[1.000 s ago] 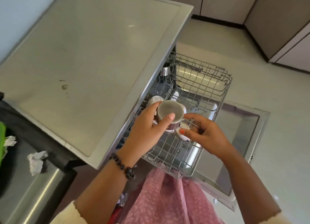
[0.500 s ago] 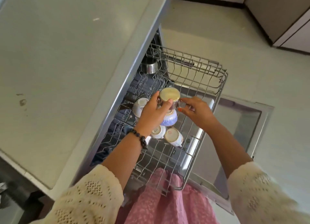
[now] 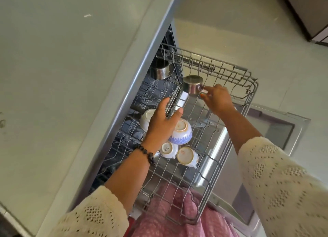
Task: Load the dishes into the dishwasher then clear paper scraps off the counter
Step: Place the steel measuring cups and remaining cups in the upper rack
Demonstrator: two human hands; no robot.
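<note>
A pulled-out wire dishwasher rack (image 3: 230,71) holds upturned dishes. My right hand (image 3: 217,98) pinches the handle of a small steel cup (image 3: 192,85), upside down, at the rack's far middle. My left hand (image 3: 162,119) hovers open over the rack, fingers spread, in front of a white cup (image 3: 146,119) and next to a blue-patterned bowl (image 3: 182,132). Two small white cups (image 3: 167,149) (image 3: 187,156) lie just nearer me. Another steel cup (image 3: 160,71) sits at the rack's far left, under the counter edge.
A grey counter (image 3: 71,77) overhangs the rack on the left. The open dishwasher door (image 3: 276,130) lies flat below the rack at right. Cabinet fronts (image 3: 312,11) stand at the far right across the floor. My pink skirt (image 3: 177,215) is against the rack's near edge.
My left hand has let go of the steel cup and drawn back over the bowl. My right hand now holds the cup by its handle and has carried it farther back in the rack.
</note>
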